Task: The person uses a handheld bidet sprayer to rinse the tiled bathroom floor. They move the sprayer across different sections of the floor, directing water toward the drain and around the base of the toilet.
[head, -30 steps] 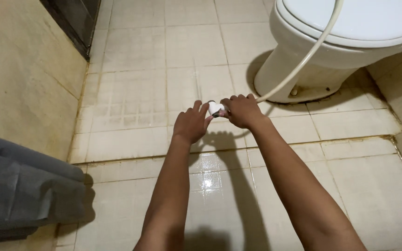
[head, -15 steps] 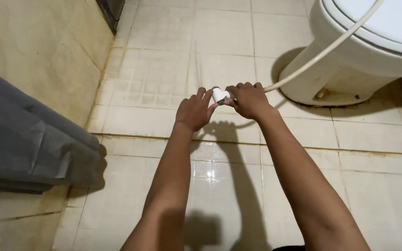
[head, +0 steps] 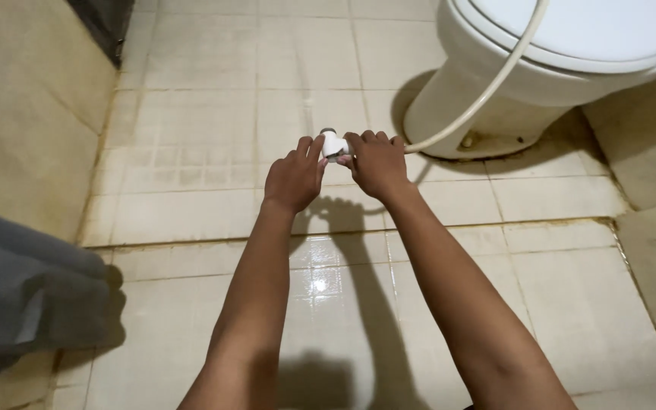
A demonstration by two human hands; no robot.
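- While a grey cloth lies far left, the left hand steadies the white sprayer head with fingertips.
- Right hand wraps its handle above the tiled floor.
- Its hose loops over the toilet.

A: Items part-hidden?
B: Spray head: mostly covered by right hand and left hand; grip undetermined. Hose: runs off far edge.

A: Cut by edges?
B: Toilet, far right. Grey cloth, near left. Dark frame, far left, kind unclear.
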